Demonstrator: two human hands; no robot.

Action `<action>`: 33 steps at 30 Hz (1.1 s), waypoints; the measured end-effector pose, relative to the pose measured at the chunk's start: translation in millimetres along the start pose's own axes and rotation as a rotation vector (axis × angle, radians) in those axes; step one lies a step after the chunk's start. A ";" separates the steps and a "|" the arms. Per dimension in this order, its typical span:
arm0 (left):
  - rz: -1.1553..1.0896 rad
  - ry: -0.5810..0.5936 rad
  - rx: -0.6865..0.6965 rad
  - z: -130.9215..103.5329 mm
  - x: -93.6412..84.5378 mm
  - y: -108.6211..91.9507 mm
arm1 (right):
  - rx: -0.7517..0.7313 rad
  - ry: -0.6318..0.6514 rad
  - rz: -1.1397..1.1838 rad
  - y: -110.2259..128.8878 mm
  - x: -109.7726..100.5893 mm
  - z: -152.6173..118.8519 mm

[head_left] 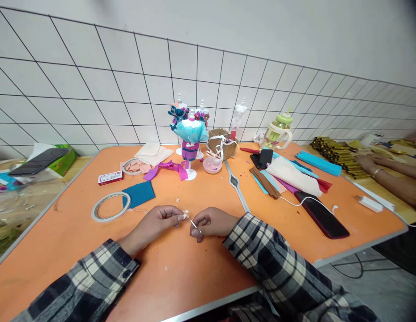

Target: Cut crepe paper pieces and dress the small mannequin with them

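My left hand (164, 220) pinches a small cream-coloured piece (185, 215) between thumb and fingertips, above the orange table. In my right hand (208, 223) is a pair of small metal scissors (195, 226), its tips pointing up-left and touching the cream piece. Two tiny pale scraps lie just beyond my fingers. Behind them stands a small dress form (190, 145) in a light blue and purple paper outfit. A blue square (139, 196) and a roll of white tape (110, 207) lie to the left of my left hand.
The orange table (181, 277) also bears a pink bowl (212, 165), a cardboard box (223, 144), coloured crepe paper (318, 163), a phone (322, 214) with a cable, and a green-lidded bottle (278, 131). Another person's hands (372, 163) rest at the far right beside gold rolls.
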State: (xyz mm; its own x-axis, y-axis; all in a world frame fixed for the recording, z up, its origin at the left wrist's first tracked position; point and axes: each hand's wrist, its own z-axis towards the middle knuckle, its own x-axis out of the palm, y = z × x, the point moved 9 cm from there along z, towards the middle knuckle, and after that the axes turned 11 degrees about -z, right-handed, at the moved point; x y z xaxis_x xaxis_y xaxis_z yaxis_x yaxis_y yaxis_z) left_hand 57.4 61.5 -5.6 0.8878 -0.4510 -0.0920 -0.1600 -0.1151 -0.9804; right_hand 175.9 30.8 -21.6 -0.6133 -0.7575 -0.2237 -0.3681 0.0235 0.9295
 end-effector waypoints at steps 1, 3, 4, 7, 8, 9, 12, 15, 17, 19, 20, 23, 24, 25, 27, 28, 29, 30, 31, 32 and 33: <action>0.004 0.001 0.003 0.4 -0.2 0.4 | 0.001 0.001 0.007 -0.3 0.4 0.3; 0.008 -0.001 0.008 0.7 -0.8 1.1 | 0.012 -0.006 0.011 -2.5 0.0 1.4; 0.005 -0.004 0.011 0.7 -1.3 1.1 | 0.018 -0.018 0.007 -3.7 -1.2 1.8; -0.009 -0.008 0.018 0.0 -1.9 0.6 | 0.049 -0.039 -0.038 -6.8 -5.1 0.9; -0.008 -0.006 0.018 -0.2 -1.7 0.5 | 0.060 -0.022 -0.059 -7.2 -4.5 -0.1; -0.005 -0.002 0.018 -0.3 -1.3 0.5 | 0.068 0.004 -0.076 -7.3 -3.1 -1.2; 0.010 0.004 0.022 0.0 -0.3 -0.1 | 0.057 0.070 -0.088 -3.8 1.5 -4.1; 0.028 0.014 0.033 0.1 1.1 -2.1 | 0.049 0.053 -0.092 -1.5 0.6 -4.4; 0.040 0.016 0.036 -0.3 1.7 -3.9 | 0.062 0.029 -0.105 -2.9 -0.8 -3.6; 0.041 0.004 0.036 -0.8 1.2 -5.6 | 0.081 0.016 -0.111 -5.6 -1.5 -2.7; 0.040 -0.002 0.036 -1.0 1.0 -6.3 | 0.091 0.015 -0.107 -6.9 -1.5 -2.4; 0.045 -0.004 0.040 -1.3 0.9 -7.5 | 0.088 0.035 -0.074 -8.0 0.5 -1.7; 0.048 -0.002 0.041 -1.3 1.1 -7.5 | 0.080 0.037 -0.067 -7.6 0.8 -1.4; 0.049 0.002 0.040 -1.2 1.2 -7.2 | 0.073 0.037 -0.066 -7.5 0.9 -1.1; 0.039 0.005 0.035 -1.3 1.0 -6.0 | 0.073 0.021 -0.080 -9.0 -0.2 -0.2; 0.032 0.003 0.034 -1.3 0.6 -5.6 | 0.079 0.007 -0.087 -10.2 -1.2 0.2; 0.022 -0.003 0.035 -1.4 0.1 -5.4 | 0.083 -0.005 -0.089 -11.2 -2.1 0.5; 0.014 -0.008 0.036 -1.6 -0.4 -5.4 | 0.086 -0.016 -0.085 -11.8 -2.9 0.7; 0.008 -0.012 0.037 -1.8 -0.8 -5.4 | 0.090 -0.020 -0.080 -11.9 -3.2 0.6; 0.007 -0.012 0.035 -1.9 -0.7 -5.1 | 0.092 -0.020 -0.076 -11.3 -3.3 0.1; 0.008 -0.008 0.031 -2.0 -0.3 -4.8 | 0.094 -0.012 -0.074 -10.3 -2.7 -0.5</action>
State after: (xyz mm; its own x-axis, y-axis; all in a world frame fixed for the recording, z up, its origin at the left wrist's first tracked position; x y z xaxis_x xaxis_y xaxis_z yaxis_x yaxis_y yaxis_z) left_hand 57.1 60.4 -0.6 0.8899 -0.4446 -0.1015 -0.1543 -0.0841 -0.9844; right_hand 181.7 32.2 -30.4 -0.5904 -0.7515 -0.2944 -0.4760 0.0297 0.8789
